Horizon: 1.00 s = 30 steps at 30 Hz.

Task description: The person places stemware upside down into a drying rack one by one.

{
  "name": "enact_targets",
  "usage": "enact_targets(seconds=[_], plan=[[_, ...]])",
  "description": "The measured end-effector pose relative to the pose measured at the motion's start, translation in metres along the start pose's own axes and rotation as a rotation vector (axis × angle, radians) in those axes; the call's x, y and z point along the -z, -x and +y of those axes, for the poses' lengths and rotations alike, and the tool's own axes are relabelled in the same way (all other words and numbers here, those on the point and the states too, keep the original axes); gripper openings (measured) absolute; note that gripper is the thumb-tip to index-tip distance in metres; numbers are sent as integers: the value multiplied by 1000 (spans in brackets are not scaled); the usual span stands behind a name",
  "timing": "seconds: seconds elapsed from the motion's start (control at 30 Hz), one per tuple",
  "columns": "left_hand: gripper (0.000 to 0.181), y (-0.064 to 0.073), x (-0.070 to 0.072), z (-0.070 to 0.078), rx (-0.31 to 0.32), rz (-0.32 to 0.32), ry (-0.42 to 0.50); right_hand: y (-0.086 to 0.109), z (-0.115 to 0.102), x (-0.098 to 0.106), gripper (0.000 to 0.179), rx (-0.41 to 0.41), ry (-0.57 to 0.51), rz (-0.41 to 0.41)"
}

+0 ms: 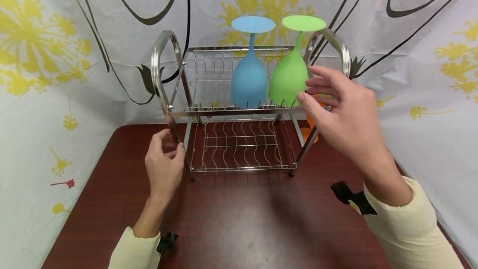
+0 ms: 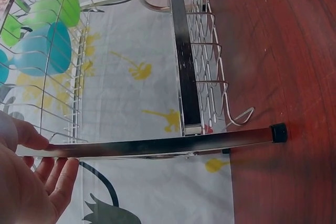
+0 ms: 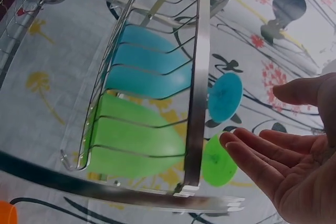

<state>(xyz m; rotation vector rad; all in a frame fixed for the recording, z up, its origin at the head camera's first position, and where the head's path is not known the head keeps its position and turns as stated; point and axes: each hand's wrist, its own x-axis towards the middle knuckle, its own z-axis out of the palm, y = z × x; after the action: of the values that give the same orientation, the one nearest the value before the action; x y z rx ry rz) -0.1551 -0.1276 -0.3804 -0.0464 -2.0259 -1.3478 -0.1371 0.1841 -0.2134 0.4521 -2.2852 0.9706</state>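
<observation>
Head view: the left hand (image 1: 164, 163) grasps a side post of the silvery two-tier metal wire dish rack (image 1: 239, 112), and the left wrist view shows its thumb on one side of the bar and its fingers on the other. The right hand (image 1: 347, 111) is released, its fingers loosely spread and holding nothing. Just beside its fingertips, on the side toward the left hand, the light green matte goblet (image 1: 287, 78) stands upside down on the upper tier, foot uppermost; whether the fingertips touch it, I cannot tell. Next to it, farther from the right hand, a blue matte goblet (image 1: 248, 80) is inverted in the same way. The rack's lower tier, a grid of wavy wires, lies between the hands, lower than the right one. Beyond the right hand and partly hidden by it is an orange object (image 1: 307, 131). The dark red wood-grain worktop (image 1: 239, 206) carries the rack, and white cloth printed with yellow flowers (image 1: 30, 107) hangs beyond both hands.
</observation>
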Motion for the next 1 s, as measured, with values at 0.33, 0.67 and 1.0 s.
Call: enact_targets(seconds=[0.33, 0.67, 1.0], plan=[[34, -1, 1, -2, -9, -15, -9, 10, 17, 2, 33, -56, -69, 85], [37, 0, -1, -5, -19, -15, -30, 19, 35, 1, 23, -52, -96, 203], [38, 0, -2, -7, -24, -16, -37, 25, 48, 0, 17, -76, -225, 316]])
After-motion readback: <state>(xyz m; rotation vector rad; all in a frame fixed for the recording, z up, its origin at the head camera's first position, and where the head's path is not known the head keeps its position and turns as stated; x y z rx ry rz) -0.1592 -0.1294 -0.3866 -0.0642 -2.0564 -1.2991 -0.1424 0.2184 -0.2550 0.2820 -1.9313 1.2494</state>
